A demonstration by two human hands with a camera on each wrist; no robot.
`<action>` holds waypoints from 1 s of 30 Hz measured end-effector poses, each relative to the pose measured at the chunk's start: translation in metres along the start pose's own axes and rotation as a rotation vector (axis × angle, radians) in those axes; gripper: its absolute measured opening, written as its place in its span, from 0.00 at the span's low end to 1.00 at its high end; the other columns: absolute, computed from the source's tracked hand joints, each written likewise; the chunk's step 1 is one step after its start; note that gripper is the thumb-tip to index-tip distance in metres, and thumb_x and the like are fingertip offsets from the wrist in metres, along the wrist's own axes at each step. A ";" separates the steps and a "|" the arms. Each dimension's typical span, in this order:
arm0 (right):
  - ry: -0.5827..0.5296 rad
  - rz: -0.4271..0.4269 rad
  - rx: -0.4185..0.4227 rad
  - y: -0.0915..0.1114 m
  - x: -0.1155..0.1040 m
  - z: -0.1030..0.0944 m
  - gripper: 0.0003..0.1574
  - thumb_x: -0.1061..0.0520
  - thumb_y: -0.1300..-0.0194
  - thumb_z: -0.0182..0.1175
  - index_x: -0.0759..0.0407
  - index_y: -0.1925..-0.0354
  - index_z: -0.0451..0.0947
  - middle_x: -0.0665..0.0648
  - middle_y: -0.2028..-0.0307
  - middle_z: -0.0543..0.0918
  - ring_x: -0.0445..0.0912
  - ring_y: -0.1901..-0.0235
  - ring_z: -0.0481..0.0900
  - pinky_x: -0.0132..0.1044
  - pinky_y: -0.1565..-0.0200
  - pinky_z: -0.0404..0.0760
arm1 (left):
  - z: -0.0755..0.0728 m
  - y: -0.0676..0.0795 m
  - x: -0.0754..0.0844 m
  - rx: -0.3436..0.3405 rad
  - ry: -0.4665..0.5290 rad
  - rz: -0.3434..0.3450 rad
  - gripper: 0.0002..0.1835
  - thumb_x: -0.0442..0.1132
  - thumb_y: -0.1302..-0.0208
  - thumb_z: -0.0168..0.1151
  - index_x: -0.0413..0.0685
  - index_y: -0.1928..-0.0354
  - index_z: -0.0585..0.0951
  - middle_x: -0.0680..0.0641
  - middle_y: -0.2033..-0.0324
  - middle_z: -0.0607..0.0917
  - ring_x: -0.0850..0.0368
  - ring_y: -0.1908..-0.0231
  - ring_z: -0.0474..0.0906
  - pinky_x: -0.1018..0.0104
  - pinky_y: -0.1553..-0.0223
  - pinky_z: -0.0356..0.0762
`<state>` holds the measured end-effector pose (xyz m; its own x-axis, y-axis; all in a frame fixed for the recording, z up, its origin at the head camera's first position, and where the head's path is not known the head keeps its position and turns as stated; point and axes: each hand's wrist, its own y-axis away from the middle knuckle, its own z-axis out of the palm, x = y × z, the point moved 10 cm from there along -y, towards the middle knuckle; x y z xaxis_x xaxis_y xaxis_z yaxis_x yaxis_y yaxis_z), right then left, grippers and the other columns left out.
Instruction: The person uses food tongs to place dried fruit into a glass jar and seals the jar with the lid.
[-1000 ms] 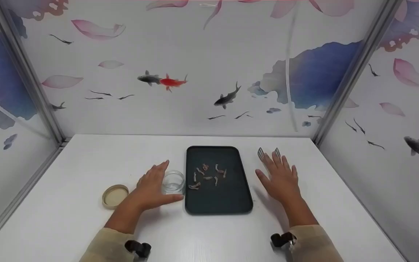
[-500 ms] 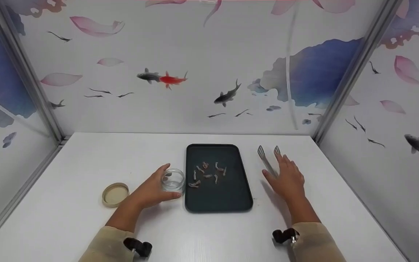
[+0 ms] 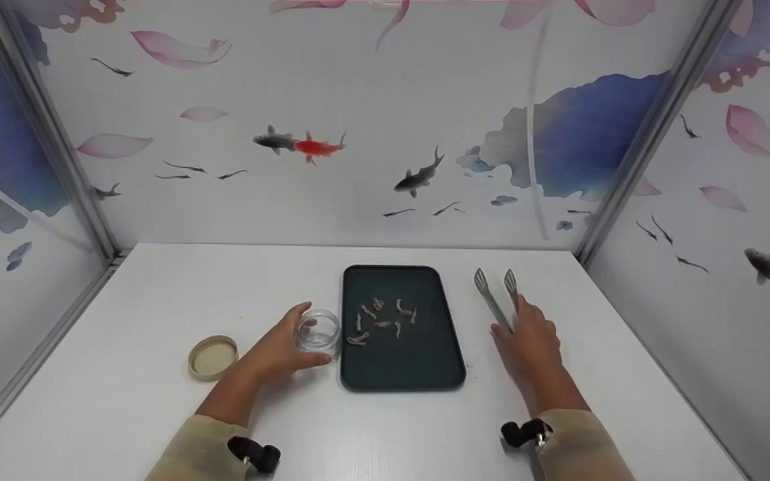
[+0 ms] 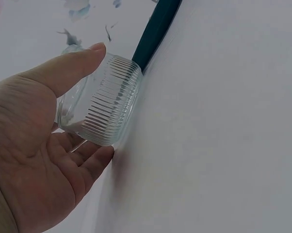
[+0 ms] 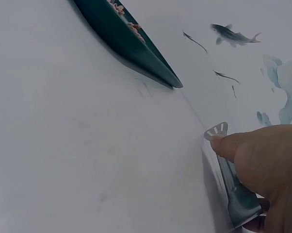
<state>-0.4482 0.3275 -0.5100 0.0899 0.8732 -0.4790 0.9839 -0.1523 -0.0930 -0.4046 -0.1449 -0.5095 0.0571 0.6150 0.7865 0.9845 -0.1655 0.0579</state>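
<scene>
My left hand holds a clear glass jar at the left edge of the dark green tray. In the left wrist view the thumb lies along one side of the ribbed jar and the fingers curve round the other. No lid is on it. Several small brown, shrivelled dried pieces lie scattered on the tray. To the tray's right, my right hand grips metal tongs, their slotted tips spread apart and pointing away from me. The right wrist view shows the thumb against the tongs.
A tan round lid lies on the white table, left of the left hand. Printed panels stand at the back and both sides, joined by metal posts.
My right hand has drawn back and its fingers have closed round the tongs, exposing more of them. The left hand has settled round the jar. Tray and lid stay put.
</scene>
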 end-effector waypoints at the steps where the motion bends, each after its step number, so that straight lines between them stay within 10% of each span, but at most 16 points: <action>1: -0.010 0.001 -0.003 0.000 0.001 0.001 0.56 0.40 0.23 0.61 0.60 0.14 0.45 0.72 0.21 0.62 0.74 0.26 0.64 0.73 0.30 0.68 | 0.000 0.000 -0.001 0.000 0.003 0.001 0.63 0.55 0.45 0.84 0.57 0.14 0.53 0.43 0.21 0.72 0.37 0.18 0.62 0.35 0.20 0.59; 30: -0.078 0.002 0.084 0.002 0.003 -0.008 0.40 0.55 0.18 0.52 0.65 0.17 0.54 0.72 0.31 0.73 0.71 0.28 0.72 0.67 0.27 0.70 | -0.001 0.002 0.000 -0.003 0.049 0.006 0.60 0.55 0.46 0.85 0.49 0.18 0.59 0.38 0.23 0.71 0.38 0.23 0.68 0.37 0.22 0.64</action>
<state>-0.4445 0.3334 -0.5040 0.0759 0.8345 -0.5458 0.9672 -0.1946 -0.1631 -0.4027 -0.1462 -0.5089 0.0548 0.5759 0.8157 0.9837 -0.1714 0.0550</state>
